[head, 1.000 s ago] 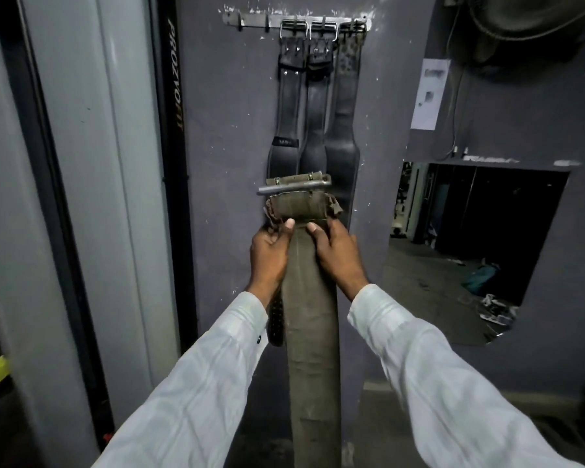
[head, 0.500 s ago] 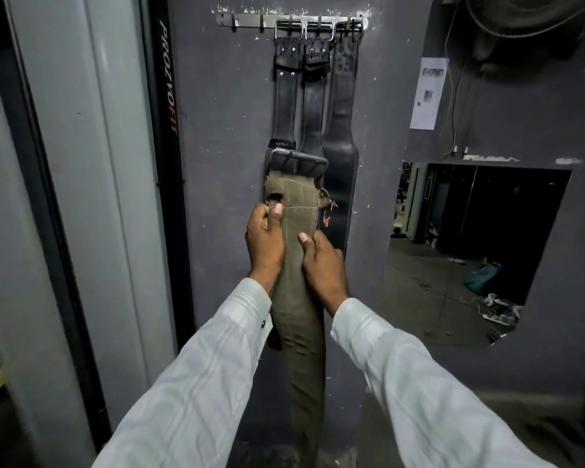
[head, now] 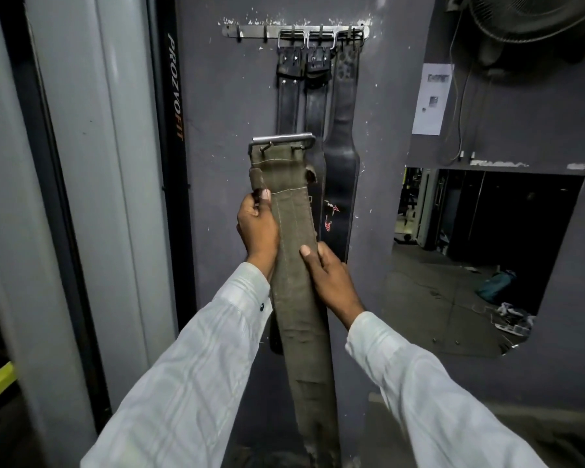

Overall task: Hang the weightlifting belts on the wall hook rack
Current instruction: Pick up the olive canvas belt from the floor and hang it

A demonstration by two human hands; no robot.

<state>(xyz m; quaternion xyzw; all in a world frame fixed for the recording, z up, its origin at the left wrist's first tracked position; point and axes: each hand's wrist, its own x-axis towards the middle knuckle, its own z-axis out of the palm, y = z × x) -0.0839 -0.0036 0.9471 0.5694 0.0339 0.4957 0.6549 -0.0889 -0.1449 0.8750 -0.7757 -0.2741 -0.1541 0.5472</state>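
Observation:
I hold an olive canvas weightlifting belt (head: 293, 238) upright in front of the grey wall, its metal buckle (head: 282, 140) on top. My left hand (head: 258, 228) grips its left edge just under the buckle end. My right hand (head: 328, 278) grips the right edge lower down. The belt's tail hangs toward the floor. High on the wall is a metal hook rack (head: 250, 30) with three black leather belts (head: 343, 157) hanging from its right hooks. The left hooks are bare. The buckle is well below the rack.
A grey pillar and a black upright marked PROZVOFIT (head: 174, 86) stand to the left. A wall mirror (head: 487, 251) is at the right, a paper notice (head: 431, 97) above it, and a fan (head: 534, 18) at the top right.
The belt has risen and its buckle has flipped up to stand on top. My left hand moved up the belt's left edge; my right hand slid lower on the right edge.

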